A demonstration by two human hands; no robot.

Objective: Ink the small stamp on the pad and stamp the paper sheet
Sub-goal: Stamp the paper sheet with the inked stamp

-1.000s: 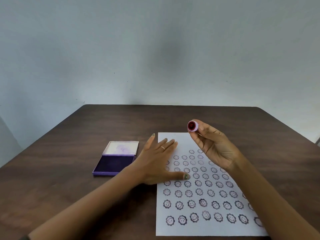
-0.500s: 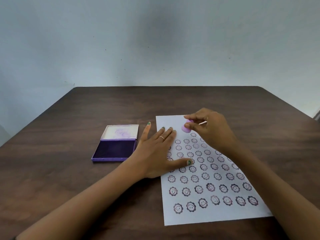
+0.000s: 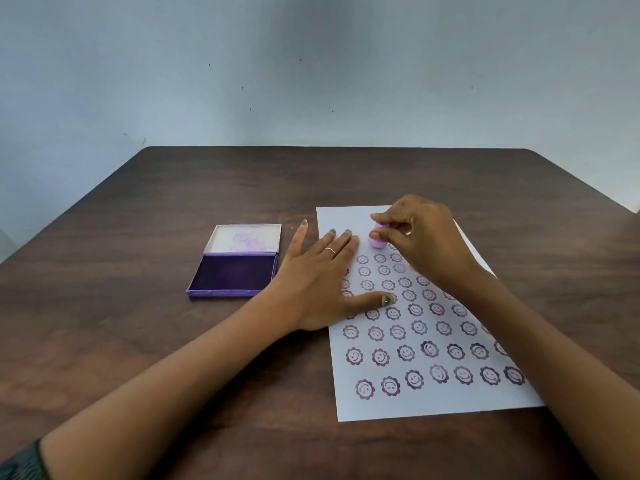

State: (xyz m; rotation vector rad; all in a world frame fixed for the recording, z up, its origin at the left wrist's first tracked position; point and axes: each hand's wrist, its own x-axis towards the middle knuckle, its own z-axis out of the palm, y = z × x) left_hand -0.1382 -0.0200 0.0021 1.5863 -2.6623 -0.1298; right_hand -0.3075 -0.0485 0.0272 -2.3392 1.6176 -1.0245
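Note:
A white paper sheet (image 3: 429,393) lies on the dark wooden table, covered with several rows of purple smiling-flower prints. My right hand (image 3: 422,237) pinches the small pink stamp (image 3: 376,239) and holds it face down on the paper's upper part, just above the top row of prints. My left hand (image 3: 325,282) lies flat with fingers spread across the sheet's left edge. The purple ink pad (image 3: 232,275) sits open to the left of the paper, its ink-stained lid (image 3: 244,239) folded back.
The brown table (image 3: 138,341) reaches a far edge near a pale blue wall (image 3: 311,64). Both forearms stretch in from the near edge, the right one over the paper's right side.
My right hand turned the stamp from face up in the air to face down and lowered it onto the top of the paper. The left hand stayed flat. The view tilted down.

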